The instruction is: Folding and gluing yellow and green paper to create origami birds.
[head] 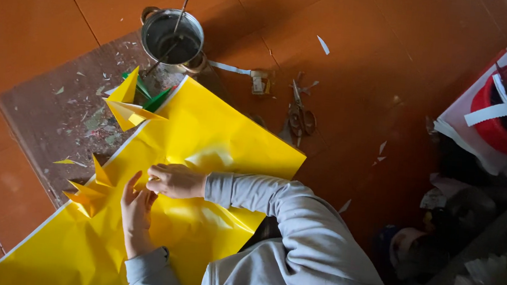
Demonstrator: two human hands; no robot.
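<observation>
Both forearms, in grey sleeves, reach forward over a large yellow paper sheet lying on the floor, partly over a brown board. The left hand lies flat, fingers extended and released, pressing the sheet. The right hand has its fingers curled, pinching a fold of the sheet. Folded yellow shapes lie just beside the left fingertips.

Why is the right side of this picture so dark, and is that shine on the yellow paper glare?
Head view: light falls from the left, leaving the right-hand clutter in deep, murky shadow; pale patches on the yellow paper are glare along its creases; the hands, left and right, look slightly soft; the pot is sharp.
</observation>
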